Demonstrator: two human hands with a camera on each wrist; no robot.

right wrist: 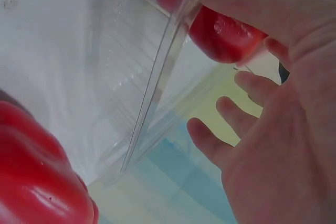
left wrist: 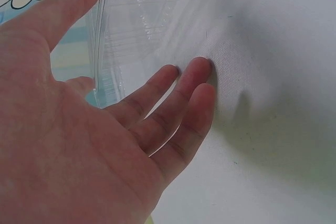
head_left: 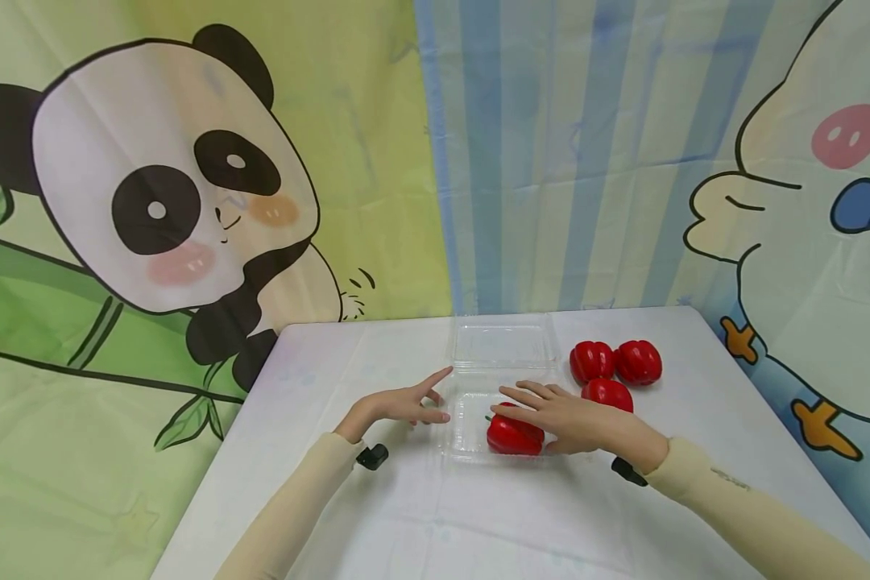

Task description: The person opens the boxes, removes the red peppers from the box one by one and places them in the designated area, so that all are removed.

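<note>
A clear plastic clamshell box point(head_left: 464, 431) lies unfolded on the table, its lid point(head_left: 503, 345) laid back toward the wall. Inside its near half sits one red bell pepper point(head_left: 513, 436) with a green stem. My right hand point(head_left: 573, 417) hovers over that pepper, fingers extended and spread; in the right wrist view the thumb overlaps the box rim point(right wrist: 157, 82) beside the pepper point(right wrist: 226, 38). At the box's left side is my left hand point(head_left: 404, 404), fingers loosely extended. The left wrist view shows its thumb and fingertips close to the box wall point(left wrist: 142, 19).
Three more red bell peppers stand right of the box: one at the back left point(head_left: 590, 362), one at the back right point(head_left: 638, 362) and one nearer point(head_left: 609, 394), partly behind my right hand. A white cloth covers the table point(head_left: 377, 524). Behind hangs a printed curtain point(head_left: 551, 161).
</note>
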